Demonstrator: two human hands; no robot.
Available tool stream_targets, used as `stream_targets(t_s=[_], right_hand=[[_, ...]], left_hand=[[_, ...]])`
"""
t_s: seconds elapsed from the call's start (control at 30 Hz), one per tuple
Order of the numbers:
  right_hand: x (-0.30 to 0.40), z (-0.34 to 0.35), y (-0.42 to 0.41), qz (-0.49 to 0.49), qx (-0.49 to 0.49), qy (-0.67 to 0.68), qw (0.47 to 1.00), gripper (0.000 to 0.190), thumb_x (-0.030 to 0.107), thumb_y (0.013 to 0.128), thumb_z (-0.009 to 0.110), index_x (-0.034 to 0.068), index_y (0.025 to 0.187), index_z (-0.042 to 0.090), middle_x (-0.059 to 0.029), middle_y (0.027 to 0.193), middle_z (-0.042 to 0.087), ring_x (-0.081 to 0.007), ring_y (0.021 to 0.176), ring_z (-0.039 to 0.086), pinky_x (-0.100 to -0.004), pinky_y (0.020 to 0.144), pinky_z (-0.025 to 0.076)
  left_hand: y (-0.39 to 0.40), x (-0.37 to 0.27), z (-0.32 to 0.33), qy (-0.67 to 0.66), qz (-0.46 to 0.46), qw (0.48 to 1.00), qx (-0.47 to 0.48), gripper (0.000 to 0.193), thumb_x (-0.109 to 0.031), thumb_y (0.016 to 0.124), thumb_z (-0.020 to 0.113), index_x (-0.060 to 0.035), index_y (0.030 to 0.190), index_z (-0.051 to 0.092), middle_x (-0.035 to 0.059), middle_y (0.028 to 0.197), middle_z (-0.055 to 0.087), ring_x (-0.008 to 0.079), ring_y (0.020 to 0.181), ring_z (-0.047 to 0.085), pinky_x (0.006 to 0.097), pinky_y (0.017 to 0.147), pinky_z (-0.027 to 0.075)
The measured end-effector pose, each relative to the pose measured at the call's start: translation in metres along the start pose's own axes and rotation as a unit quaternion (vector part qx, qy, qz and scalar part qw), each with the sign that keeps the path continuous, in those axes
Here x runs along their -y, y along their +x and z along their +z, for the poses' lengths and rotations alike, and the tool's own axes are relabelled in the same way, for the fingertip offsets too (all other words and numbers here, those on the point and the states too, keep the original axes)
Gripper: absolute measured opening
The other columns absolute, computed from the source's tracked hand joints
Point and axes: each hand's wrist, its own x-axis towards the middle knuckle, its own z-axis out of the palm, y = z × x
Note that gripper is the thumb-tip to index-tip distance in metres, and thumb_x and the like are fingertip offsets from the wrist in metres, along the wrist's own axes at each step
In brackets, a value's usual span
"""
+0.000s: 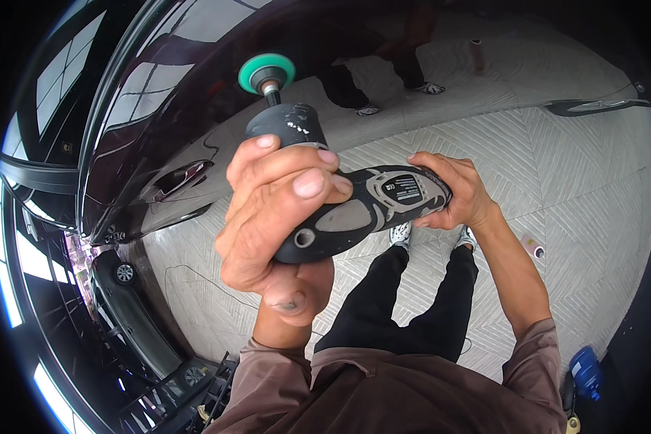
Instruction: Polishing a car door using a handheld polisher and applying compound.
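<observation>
A black and grey cordless mini polisher [358, 209] is held up in front of me in both hands. My left hand [282, 200] wraps around its body just below the round head, the fingertips pressed against the casing. The rear end of the tool is gripped by my right hand [455, 192]. A green round backing pad [267, 74] sits on a short shaft at the tool's head. Behind the pad is the glossy dark side of a car [206, 92], which mirrors legs and the floor. From this view I cannot tell whether the pad touches the paint.
A car door handle [182, 179] lies at the left. On the patterned tile floor [569, 211] stands a pinkish bottle [533, 247], right of my feet. A thin cable [211, 279] runs over the floor. A blue water jug [586, 371] is at lower right; another car [141, 325] stands lower left.
</observation>
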Motion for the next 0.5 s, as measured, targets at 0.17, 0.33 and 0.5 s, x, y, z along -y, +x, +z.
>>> stream_targets(t_s=[0.17, 0.33, 0.5], right_hand=[[0.002, 0.010, 0.008, -0.002, 0.010, 0.014, 1.000, 0.081, 0.049, 0.050, 0.087, 0.004, 0.113, 0.062, -0.0113, 0.088, 0.070, -0.0229, 0.075, 0.071, -0.0297, 0.065, 0.058], [0.001, 0.015, 0.014, -0.016, 0.039, 0.009, 0.999, 0.081, 0.052, 0.055, 0.084, 0.000, 0.113, 0.061, -0.0132, 0.089, 0.069, -0.0243, 0.074, 0.070, -0.0309, 0.064, 0.057], [0.000, 0.011, 0.019, -0.019, 0.054, 0.006, 0.998, 0.078, 0.049, 0.054, 0.085, 0.004, 0.113, 0.062, -0.0084, 0.086, 0.069, -0.0212, 0.070, 0.069, -0.0293, 0.059, 0.056]], left_hand=[[-0.001, 0.001, -0.004, 0.000, 0.001, 0.998, -0.070, 0.074, -0.064, 0.096, 0.023, -0.0023, 0.106, 0.063, 0.0075, 0.067, 0.066, 0.0272, 0.079, 0.067, 0.0471, 0.095, 0.039], [-0.008, 0.000, -0.016, 0.019, -0.022, 0.997, -0.065, 0.071, -0.062, 0.097, 0.021, -0.0043, 0.111, 0.060, 0.0076, 0.070, 0.066, 0.0274, 0.081, 0.067, 0.0488, 0.097, 0.037], [-0.017, 0.000, -0.027, 0.019, -0.041, 0.999, -0.011, 0.069, -0.055, 0.096, 0.019, -0.0046, 0.128, 0.054, 0.0114, 0.077, 0.064, 0.0320, 0.091, 0.061, 0.0565, 0.103, 0.027]])
